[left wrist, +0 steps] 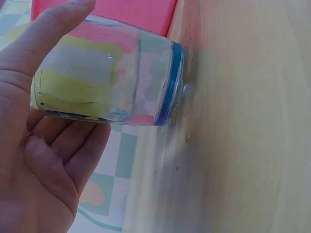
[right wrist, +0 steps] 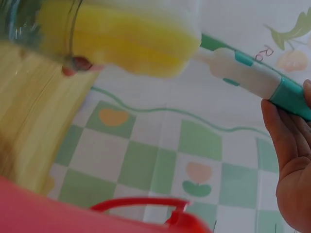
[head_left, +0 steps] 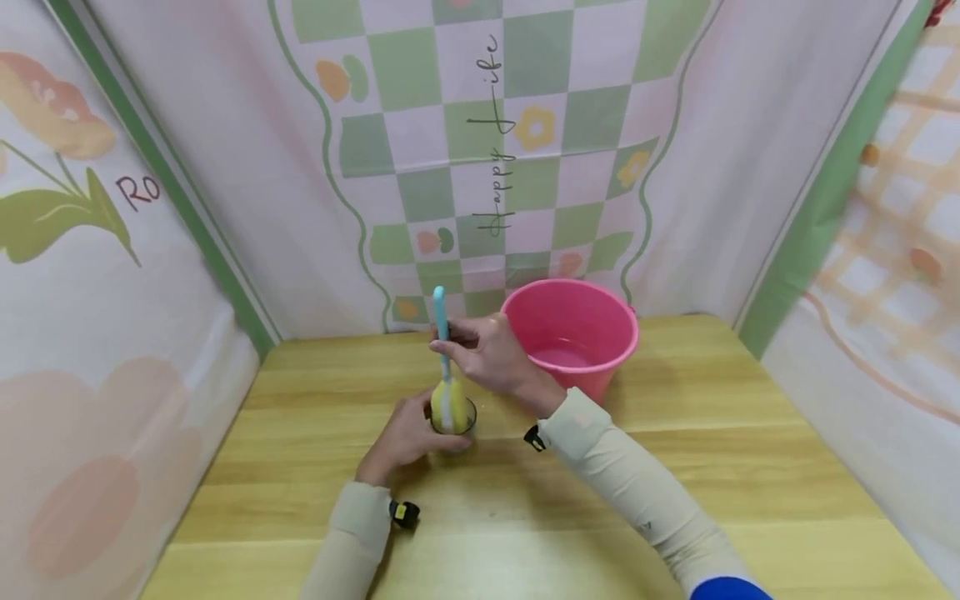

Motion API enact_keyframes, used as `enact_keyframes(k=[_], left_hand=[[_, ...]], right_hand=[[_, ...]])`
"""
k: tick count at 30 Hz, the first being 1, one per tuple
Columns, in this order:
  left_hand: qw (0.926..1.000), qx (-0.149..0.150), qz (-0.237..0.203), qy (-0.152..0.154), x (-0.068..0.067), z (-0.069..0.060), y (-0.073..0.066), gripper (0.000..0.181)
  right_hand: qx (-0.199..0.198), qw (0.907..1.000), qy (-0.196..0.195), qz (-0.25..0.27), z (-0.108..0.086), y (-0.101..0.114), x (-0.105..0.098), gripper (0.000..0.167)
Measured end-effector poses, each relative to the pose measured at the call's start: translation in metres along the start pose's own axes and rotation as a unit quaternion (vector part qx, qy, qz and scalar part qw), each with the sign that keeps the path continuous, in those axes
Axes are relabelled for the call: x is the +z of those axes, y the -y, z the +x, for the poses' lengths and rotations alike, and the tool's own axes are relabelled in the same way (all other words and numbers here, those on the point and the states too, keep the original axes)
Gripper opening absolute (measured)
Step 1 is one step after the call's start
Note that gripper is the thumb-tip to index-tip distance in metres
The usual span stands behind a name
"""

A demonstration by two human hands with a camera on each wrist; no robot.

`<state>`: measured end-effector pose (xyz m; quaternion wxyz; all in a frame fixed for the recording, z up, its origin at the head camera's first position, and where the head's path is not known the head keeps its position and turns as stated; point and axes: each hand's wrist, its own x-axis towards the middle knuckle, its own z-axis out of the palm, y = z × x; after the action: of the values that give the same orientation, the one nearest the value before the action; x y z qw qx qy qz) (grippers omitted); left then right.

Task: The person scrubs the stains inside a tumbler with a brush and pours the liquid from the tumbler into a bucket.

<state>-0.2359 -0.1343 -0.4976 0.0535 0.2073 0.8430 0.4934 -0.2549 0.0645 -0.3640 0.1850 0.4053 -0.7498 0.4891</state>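
Two hands appear: one left hand (head_left: 408, 433) and one right hand (head_left: 491, 354). One glass (left wrist: 150, 77) is within the left fingers, and one brush counts a single handle (head_left: 441, 312) between the right fingertips and a single yellow sponge head (head_left: 448, 407) below them. One pink bucket (head_left: 566, 312) stands to the right of the right fingers. Two pale sleeves (head_left: 637, 479) and two black wrist pieces (head_left: 405, 515) lie behind the fingers, one each per arm; one table (head_left: 720, 467) lies beneath.

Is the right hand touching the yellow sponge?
Apart: the right wrist view shows the right hand at the teal grip, with white handle between it and the yellow sponge.
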Motion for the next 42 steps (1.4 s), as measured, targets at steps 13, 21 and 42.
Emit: enact_keyframes(k=[13,21,42], left_hand=[[0.9998,-0.008,-0.007,0.014,-0.001,0.001,-0.004,0.075],[0.9999,0.004,0.014,0.009,-0.001,0.002,-0.001,0.054],[0.9998,-0.011,0.001,0.015,0.000,0.001,0.001,0.070]], right_hand=[[-0.025,0.9994,0.000,0.023,-0.009,0.011,-0.016,0.005],[-0.082,0.9961,0.033,0.005,0.004,0.023,-0.005,0.010],[-0.035,0.9986,0.016,0.038,-0.007,0.011,-0.012,0.006]])
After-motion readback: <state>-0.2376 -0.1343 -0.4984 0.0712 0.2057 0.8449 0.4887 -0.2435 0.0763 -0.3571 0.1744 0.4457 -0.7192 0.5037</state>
